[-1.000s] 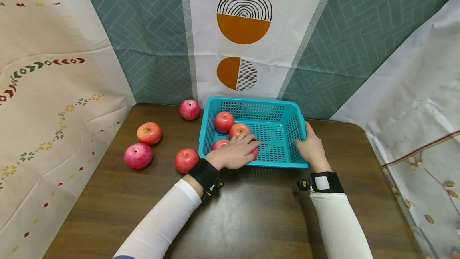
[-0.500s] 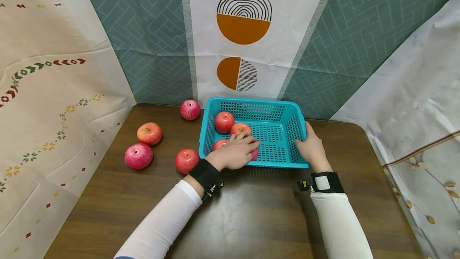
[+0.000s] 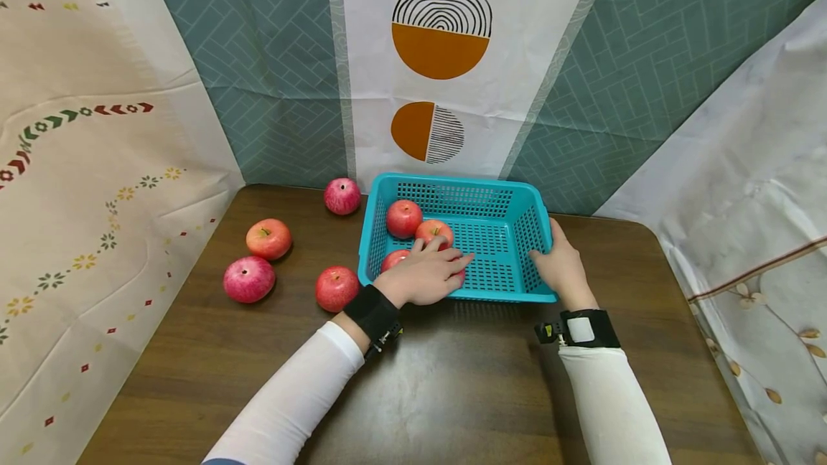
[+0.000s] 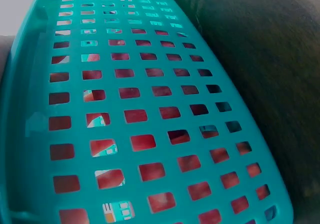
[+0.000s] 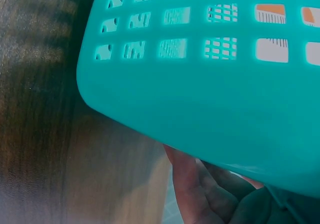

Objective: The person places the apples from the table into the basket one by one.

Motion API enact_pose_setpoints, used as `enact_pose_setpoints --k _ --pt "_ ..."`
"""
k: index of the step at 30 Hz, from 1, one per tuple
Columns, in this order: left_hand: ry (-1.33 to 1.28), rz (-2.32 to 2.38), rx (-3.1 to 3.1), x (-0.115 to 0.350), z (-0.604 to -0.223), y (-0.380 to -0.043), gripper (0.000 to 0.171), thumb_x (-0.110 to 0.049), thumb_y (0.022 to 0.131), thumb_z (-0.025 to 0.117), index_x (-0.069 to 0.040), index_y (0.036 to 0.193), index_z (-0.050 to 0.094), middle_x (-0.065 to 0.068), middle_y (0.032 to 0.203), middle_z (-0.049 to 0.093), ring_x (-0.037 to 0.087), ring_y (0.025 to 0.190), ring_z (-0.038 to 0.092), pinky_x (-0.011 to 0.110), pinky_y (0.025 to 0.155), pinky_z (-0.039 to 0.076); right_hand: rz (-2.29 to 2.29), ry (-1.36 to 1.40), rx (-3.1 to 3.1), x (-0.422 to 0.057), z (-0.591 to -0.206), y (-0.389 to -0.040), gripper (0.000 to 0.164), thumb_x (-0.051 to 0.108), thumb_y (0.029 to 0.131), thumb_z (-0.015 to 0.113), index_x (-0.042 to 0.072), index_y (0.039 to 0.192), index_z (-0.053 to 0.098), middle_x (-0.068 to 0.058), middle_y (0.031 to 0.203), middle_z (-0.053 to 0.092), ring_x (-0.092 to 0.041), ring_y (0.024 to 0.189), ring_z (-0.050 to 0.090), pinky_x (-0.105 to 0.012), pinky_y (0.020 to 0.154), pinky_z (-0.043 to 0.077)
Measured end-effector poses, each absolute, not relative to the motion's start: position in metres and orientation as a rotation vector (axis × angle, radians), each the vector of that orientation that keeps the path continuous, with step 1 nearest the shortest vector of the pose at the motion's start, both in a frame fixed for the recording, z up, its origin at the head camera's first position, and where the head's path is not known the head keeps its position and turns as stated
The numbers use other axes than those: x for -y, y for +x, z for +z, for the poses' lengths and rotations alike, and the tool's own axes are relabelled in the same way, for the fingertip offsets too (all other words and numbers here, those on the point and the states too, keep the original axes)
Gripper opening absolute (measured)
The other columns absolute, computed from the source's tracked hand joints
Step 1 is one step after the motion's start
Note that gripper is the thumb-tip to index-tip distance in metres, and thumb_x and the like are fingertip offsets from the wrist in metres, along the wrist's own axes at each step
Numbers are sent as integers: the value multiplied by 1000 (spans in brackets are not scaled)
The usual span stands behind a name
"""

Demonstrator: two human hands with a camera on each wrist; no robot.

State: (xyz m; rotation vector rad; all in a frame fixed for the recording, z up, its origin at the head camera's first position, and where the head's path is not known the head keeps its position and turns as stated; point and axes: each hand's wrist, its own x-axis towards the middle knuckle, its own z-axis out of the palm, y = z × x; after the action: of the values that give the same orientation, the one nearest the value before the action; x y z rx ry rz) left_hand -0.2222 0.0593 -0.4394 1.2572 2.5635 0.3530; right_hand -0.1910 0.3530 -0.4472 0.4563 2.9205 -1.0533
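Note:
My left hand point(image 3: 420, 275) reaches palm down over the front wall of a turquoise plastic basket point(image 3: 494, 246). Its fingers spread and bend over a red apple that shows as a sliver beside them, mostly hidden by the hand. Three more apples lie in the left half: a red apple point(image 3: 404, 219) at the back, an orange-red apple point(image 3: 436, 231) near the fingertips, and one point(image 3: 393, 260) partly behind the hand. My right hand point(image 3: 561, 264) grips the basket's right end, thumb inside the rim; in the right wrist view its fingers point(image 5: 192, 189) show beyond the basket's edge.
Left of the basket on the wooden table point(image 3: 452, 393) lie a pink apple point(image 3: 342, 196) at the back, a red apple point(image 3: 337, 289) close by, and an orange-red apple point(image 3: 268, 239) against a dark pink apple point(image 3: 248, 279). A patterned cloth point(image 3: 291, 92) hangs behind.
My left hand has shifted very slightly right and its fingers are spread a little wider. The right hand, basket and loose apples stay where they were.

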Motion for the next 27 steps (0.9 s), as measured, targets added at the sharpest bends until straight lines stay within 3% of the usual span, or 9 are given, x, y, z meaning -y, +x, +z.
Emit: enact_pose_setpoints --k 8,18,27 --pt "1255 379 -2595 -58 -439 -220 53 -40 115 42 -25 165 44 5 165 44 30 157 23 57 124 23 -1051 447 -2918 -351 -445 -190 77 15 107 57 11 171 15 -37 151 49 -60 126 59 -73 92 54" --pt "1334 425 -2651 -56 -441 -219 45 -37 115 44 -22 154 60 6 155 54 27 149 35 53 116 33 -1046 460 -2914 -350 -445 -190 76 15 107 56 11 171 15 -37 152 49 -60 126 58 -73 93 53" --pt "1366 478 -2683 -55 -443 -220 42 -33 114 47 -20 150 64 9 152 56 27 147 38 53 116 33 -1045 465 -2910 -350 -444 -191 76 15 107 56 10 171 15 -37 153 48 -60 126 59 -73 93 53"
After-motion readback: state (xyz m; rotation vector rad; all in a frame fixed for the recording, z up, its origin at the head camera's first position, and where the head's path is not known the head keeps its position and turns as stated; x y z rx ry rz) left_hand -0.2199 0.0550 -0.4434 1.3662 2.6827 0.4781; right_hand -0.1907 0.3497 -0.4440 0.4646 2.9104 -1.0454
